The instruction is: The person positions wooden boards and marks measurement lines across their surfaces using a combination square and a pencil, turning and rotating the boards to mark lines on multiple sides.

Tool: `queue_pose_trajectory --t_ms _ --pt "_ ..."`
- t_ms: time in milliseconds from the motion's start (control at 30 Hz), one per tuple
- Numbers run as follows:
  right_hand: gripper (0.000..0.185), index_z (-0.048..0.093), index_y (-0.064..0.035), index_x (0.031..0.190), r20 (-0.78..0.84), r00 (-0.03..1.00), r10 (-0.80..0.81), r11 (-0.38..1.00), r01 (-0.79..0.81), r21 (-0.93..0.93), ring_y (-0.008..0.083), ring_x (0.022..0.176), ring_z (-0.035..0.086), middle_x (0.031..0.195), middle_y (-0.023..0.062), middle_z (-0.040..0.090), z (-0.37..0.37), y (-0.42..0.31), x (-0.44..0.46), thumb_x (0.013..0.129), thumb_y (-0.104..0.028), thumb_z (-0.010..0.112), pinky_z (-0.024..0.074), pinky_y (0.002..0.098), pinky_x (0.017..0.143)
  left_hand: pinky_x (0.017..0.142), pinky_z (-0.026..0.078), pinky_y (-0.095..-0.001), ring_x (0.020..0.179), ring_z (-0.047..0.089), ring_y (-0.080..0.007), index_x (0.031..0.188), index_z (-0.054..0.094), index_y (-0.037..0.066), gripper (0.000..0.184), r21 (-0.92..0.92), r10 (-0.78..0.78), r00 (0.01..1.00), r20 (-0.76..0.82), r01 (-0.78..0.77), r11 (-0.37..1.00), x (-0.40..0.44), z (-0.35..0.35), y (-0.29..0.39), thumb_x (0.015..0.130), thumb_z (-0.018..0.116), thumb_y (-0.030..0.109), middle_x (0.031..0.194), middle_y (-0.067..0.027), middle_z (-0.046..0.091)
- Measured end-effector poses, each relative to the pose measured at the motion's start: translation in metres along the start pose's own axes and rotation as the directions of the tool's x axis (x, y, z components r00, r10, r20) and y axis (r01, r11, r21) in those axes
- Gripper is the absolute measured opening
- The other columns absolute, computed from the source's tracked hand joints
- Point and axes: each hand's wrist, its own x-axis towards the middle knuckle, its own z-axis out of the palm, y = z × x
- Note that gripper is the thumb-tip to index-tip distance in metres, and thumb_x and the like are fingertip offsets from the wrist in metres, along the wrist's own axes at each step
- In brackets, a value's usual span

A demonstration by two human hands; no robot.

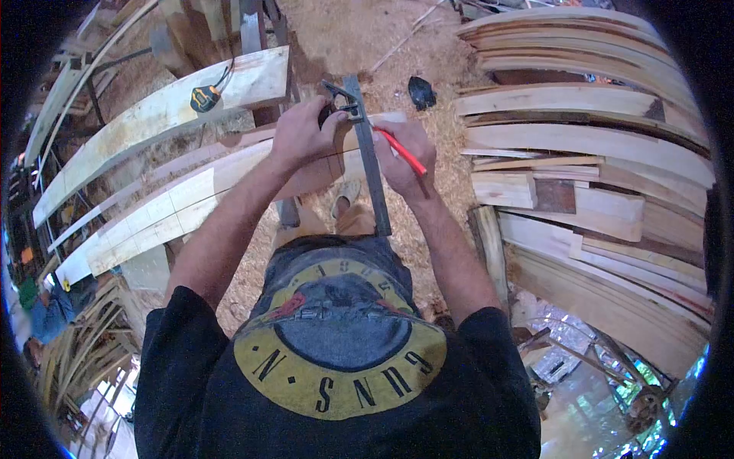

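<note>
A combination square point(371, 172) lies across a pale wooden board point(229, 172), its long metal blade reaching back toward my body. My left hand point(306, 130) grips the square by its head, fingers curled around it and thumb against the blade side. In my right hand point(407, 157) is a red pencil point(404, 153), pinched with its front end close to the blade near the board's end. The pencil's tip is too small to make out. Pencil lines cross the board farther left.
A black and yellow tape measure point(204, 97) sits on a second wide board point(153, 126) beyond. Stacked planks point(589, 145) fill the right side. A dark object point(421, 92) lies on the shaving-covered floor point(344, 46). Thin curved strips point(88, 336) stand at lower left.
</note>
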Motion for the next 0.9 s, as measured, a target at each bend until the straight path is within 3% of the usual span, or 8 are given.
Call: queue_pose_trajectory --t_ms 233,367,500,600,633,733,767,900 --pt "0.015 0.071 -0.0033 0.103 0.156 0.962 0.225 0.972 -0.233 0.033 0.0258 0.084 0.067 0.091 0.0115 0.070 -0.062 -0.035 -0.083 0.089 -0.009 0.070 0.0535 0.0368 0.079 0.080 0.052 -0.0470 0.092 0.067 -0.0386 0.102 0.065 0.004 0.039 -0.035 -0.007 1.000 -0.020 0.006 0.999 0.000 0.003 -0.002 0.092 0.066 0.042 0.095 -0.0185 0.069" --pt "0.020 0.068 0.0020 0.108 -0.076 0.881 0.466 0.878 -0.450 0.161 0.0166 0.090 0.065 0.096 0.0098 0.070 -0.082 -0.034 -0.077 0.097 -0.014 0.061 0.0522 0.0321 0.082 0.081 0.052 -0.0440 0.091 0.068 -0.0358 0.106 0.066 0.003 0.041 -0.018 -0.076 0.997 0.033 0.077 0.997 0.003 0.000 -0.006 0.095 0.063 0.043 0.097 -0.0169 0.070" --pt "0.020 0.066 0.0021 0.108 -0.112 0.880 0.462 0.879 -0.438 0.189 0.0171 0.091 0.065 0.098 0.0104 0.070 -0.071 -0.035 -0.085 0.097 -0.014 0.061 0.0526 0.0316 0.083 0.077 0.049 -0.0454 0.084 0.067 -0.0357 0.096 0.066 0.004 0.039 -0.234 -0.217 0.976 0.025 0.217 0.948 -0.006 -0.037 -0.017 0.096 0.059 0.042 0.085 -0.0179 0.068" --pt "0.019 0.065 0.0016 0.106 -0.117 0.869 0.480 0.870 -0.455 0.190 0.0167 0.090 0.065 0.097 0.0100 0.070 -0.045 -0.044 -0.101 0.096 -0.014 0.062 0.0531 0.0322 0.081 0.072 0.049 -0.0401 0.075 0.066 -0.0300 0.095 0.069 0.003 0.037 -0.236 -0.280 0.948 -0.151 0.240 0.942 -0.028 -0.067 -0.053 0.096 0.059 0.038 0.079 -0.0156 0.068" --pt "0.016 0.067 -0.0020 0.103 -0.116 0.868 0.483 0.872 -0.465 0.149 0.0284 0.086 0.068 0.095 0.0142 0.068 -0.040 -0.054 -0.097 0.090 -0.011 0.066 0.0549 0.0377 0.077 0.071 0.049 -0.0387 0.072 0.065 -0.0280 0.097 0.070 0.003 0.036 -0.285 -0.324 0.927 -0.189 0.264 0.921 -0.036 -0.075 -0.062 0.096 0.058 0.036 0.078 -0.0148 0.069" --pt "0.016 0.067 -0.0027 0.103 -0.143 0.930 0.339 0.939 -0.324 0.117 0.0302 0.085 0.068 0.094 0.0146 0.067 -0.014 -0.064 -0.091 0.088 -0.009 0.068 0.0553 0.0388 0.077 0.070 0.048 -0.0373 0.069 0.063 -0.0227 0.094 0.070 0.002 0.035 -0.200 -0.378 0.909 -0.175 0.344 0.918 -0.056 -0.089 -0.077 0.096 0.057 0.035 0.074 -0.0128 0.067" --pt "0.017 0.068 -0.0034 0.102 -0.146 0.942 0.303 0.952 -0.293 0.089 0.0322 0.086 0.067 0.094 0.0147 0.068 -0.008 -0.070 -0.087 0.085 -0.007 0.069 0.0555 0.0406 0.077 0.069 0.048 -0.0371 0.070 0.062 -0.0191 0.092 0.070 0.002 0.033 -0.213 -0.386 0.908 -0.163 0.349 0.913 -0.062 -0.090 -0.076 0.095 0.059 0.032 0.072 -0.0133 0.066" --pt "0.020 0.067 -0.0039 0.103 -0.164 0.971 0.176 0.983 -0.164 0.079 0.0335 0.090 0.065 0.096 0.0133 0.069 0.016 -0.080 -0.078 0.083 -0.005 0.071 0.0550 0.0425 0.079 0.066 0.047 -0.0380 0.065 0.061 -0.0245 0.088 0.068 0.001 0.028 -0.255 -0.244 0.930 -0.274 0.175 0.951 -0.070 -0.069 -0.094 0.094 0.064 0.028 0.071 -0.0143 0.064"
